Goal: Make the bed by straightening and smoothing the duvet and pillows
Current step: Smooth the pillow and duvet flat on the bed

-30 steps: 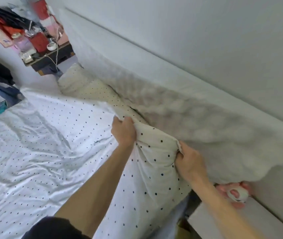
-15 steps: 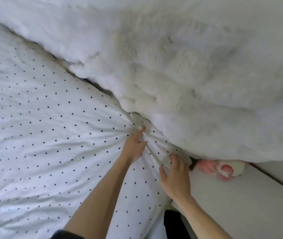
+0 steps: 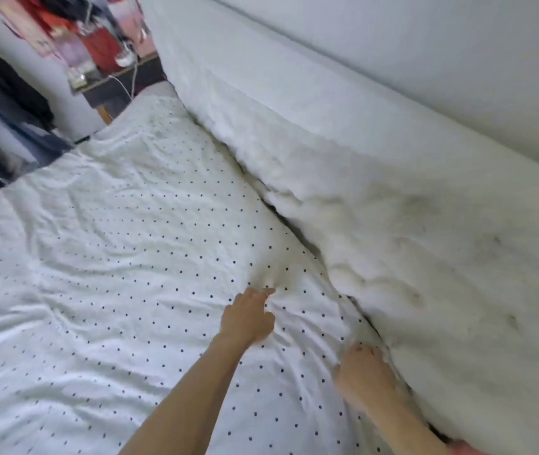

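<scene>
The polka-dot duvet, white with small dark dots, lies spread over the bed, and its long edge runs right along the foot of the fluffy white blanket, with a thin dark gap showing between the two in places. The duvet is laid out but wrinkled, with shallow creases fanning away from the fluffy white blanket. My left hand rests on the duvet a little way out from the fluffy white blanket; its fingers are drawn together and bent, and their tips pinch a small pucker of cloth from which the folds spread. My right hand sits at the very edge of the duvet, touching the fluffy white blanket; its fingers are curled and close together, their tips go down into the gap, and I cannot tell whether they grip the edge or only push it. The fluffy white blanket rises against the pale wall behind it. At the far end of the fluffy white blanket stands a dark side table crowded with red and pink things too blurred to name, and a white cable hangs from it. Further out from that end hangs dark clothing. Under the near end of the fluffy white blanket a blurred pink thing peeps out
</scene>
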`<state>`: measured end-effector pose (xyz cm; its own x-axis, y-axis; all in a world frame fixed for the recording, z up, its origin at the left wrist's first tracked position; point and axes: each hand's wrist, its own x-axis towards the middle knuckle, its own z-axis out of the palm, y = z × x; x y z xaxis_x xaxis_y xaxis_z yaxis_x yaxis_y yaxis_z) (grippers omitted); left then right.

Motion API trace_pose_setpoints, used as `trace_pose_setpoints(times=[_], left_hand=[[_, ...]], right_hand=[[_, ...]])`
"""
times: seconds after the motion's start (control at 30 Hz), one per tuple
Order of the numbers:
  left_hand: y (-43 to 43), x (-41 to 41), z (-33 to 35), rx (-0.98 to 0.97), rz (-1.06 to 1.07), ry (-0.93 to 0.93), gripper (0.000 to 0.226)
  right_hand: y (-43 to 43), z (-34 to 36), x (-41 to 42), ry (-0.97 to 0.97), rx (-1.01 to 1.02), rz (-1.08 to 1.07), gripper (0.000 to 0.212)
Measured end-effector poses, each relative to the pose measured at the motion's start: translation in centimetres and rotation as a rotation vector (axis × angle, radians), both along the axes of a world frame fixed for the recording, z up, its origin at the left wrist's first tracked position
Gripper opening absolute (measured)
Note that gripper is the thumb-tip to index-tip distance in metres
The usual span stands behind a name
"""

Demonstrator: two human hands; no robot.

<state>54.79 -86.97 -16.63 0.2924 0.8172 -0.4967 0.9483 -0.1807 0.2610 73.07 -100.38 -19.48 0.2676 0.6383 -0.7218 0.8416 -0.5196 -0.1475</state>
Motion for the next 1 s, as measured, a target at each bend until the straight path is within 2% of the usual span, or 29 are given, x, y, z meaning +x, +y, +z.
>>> trace_pose_setpoints(times=[0.17, 0.23, 0.37, 0.5, 0.57, 0.6, 0.7, 0.73, 0.87, 0.9, 0.93, 1.0], left_hand=[[7.9, -10.7, 4.9, 0.079, 0.245, -0.025, 0.062], [9.9, -14.6, 5.1, 0.130, 0.342, -0.047, 0.061], [10.6, -21.6, 1.6, 0.189, 0.504, -0.016, 0.059], [9.6, -27.4, -4.5, 0.254, 0.653, -0.012, 0.060], [9.3, -29.2, -6.8, 0.265, 0.666, -0.023, 0.061], [9.1, -29.9, -7.8, 0.245, 0.670, -0.024, 0.061], [8.0, -31.1, -10.4, 0.144, 0.662, -0.060, 0.062], [7.6, -31.2, -11.2, 0.137, 0.657, -0.079, 0.063], [6.3, -30.8, -12.9, 0.166, 0.695, -0.092, 0.060], [5.9, -30.8, -13.0, 0.179, 0.718, -0.106, 0.059], [5.4, -30.7, -13.2, 0.182, 0.744, -0.137, 0.058], [4.6, -30.6, -13.6, 0.194, 0.770, -0.158, 0.056]], right_hand=[[11.8, 6.0, -6.7, 0.022, 0.401, 0.264, 0.058], [15.5, 7.6, -10.0, 0.031, 0.497, 0.340, 0.059], [20.5, 7.3, -18.2, 0.016, 0.740, 0.485, 0.063], [23.5, 4.1, -27.4, 0.157, 1.009, 0.733, 0.059], [25.2, 1.2, -27.5, 0.130, 1.009, 0.892, 0.059], [26.0, -0.7, -25.8, 0.037, 0.933, 0.895, 0.061], [27.0, -4.9, -17.9, -0.279, 0.480, 0.595, 0.073], [27.0, -5.7, -16.5, -0.331, 0.423, 0.505, 0.078], [27.6, -5.9, -22.0, -0.342, 0.424, 0.292, 0.081], [27.5, -5.4, -24.4, -0.318, 0.481, 0.257, 0.080], [27.0, -4.9, -26.7, -0.270, 0.581, 0.268, 0.078], [25.2, -3.5, -31.1, -0.112, 0.782, 0.555, 0.071]])
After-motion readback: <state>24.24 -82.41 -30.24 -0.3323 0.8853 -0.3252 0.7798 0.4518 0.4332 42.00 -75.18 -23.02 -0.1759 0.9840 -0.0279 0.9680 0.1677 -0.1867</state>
